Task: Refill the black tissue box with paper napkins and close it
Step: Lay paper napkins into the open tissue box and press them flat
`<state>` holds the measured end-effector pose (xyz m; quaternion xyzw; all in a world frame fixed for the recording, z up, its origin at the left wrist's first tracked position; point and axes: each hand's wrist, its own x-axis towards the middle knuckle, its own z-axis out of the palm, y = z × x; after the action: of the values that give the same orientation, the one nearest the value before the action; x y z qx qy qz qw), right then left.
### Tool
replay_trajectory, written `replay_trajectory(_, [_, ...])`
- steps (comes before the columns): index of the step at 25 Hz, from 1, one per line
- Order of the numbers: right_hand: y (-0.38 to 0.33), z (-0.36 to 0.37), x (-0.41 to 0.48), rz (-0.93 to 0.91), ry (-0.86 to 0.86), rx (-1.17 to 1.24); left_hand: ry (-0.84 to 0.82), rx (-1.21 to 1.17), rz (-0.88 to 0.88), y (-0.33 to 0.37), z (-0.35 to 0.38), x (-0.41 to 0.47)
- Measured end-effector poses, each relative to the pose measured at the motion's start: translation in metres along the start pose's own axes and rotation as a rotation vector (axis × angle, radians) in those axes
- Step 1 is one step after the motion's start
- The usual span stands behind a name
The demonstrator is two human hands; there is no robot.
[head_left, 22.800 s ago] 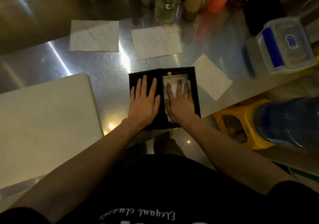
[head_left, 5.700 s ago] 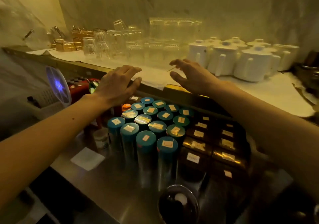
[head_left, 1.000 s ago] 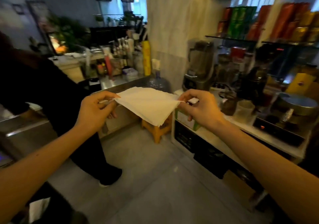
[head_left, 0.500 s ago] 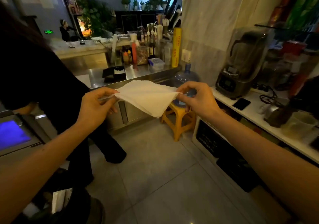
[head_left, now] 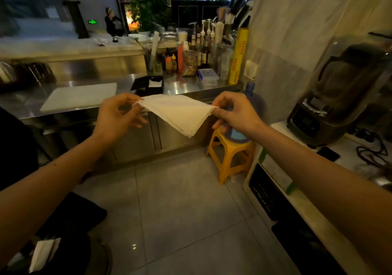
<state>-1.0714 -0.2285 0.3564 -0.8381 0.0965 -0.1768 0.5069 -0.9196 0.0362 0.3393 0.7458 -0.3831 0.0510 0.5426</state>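
A white paper napkin [head_left: 178,113] is stretched between both my hands at chest height, one corner drooping down. My left hand [head_left: 118,115] pinches its left corner and my right hand [head_left: 233,113] pinches its right corner. The black tissue box [head_left: 146,84] lies open on the steel counter beyond the napkin, with white paper showing in its right half. The napkin hides the box's near edge.
A white cutting board [head_left: 78,96] lies on the steel counter [head_left: 186,86] left of the box. Bottles and a clear plastic container [head_left: 207,76] crowd the counter's right end. A yellow stool [head_left: 231,151] with a water jug stands ahead. A blender [head_left: 339,88] sits right. A person in black [head_left: 14,147] stands left.
The view has swung left, bringing the steel counter and open box to the centre. Both hands keep hold of the napkin, now spread a little wider.
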Motion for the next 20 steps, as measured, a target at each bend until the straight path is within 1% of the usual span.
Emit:
replay_trajectory(4, [0.019,-0.024,0.059,-0.031,-0.078,0.005,0.079,0.039,-0.051,-0.006,0.023,0.037])
replay_trajectory(9, [0.040,-0.023,0.135,-0.053,-0.152,0.008,0.134,0.052,-0.124,-0.037,0.035,0.084])
replay_trajectory(14, [0.055,0.000,0.225,-0.072,-0.163,0.014,0.149,0.018,-0.138,-0.102,0.027,0.150])
replay_trajectory(20, [0.063,0.053,0.349,-0.038,-0.137,-0.019,0.125,-0.035,-0.170,-0.196,-0.010,0.240])
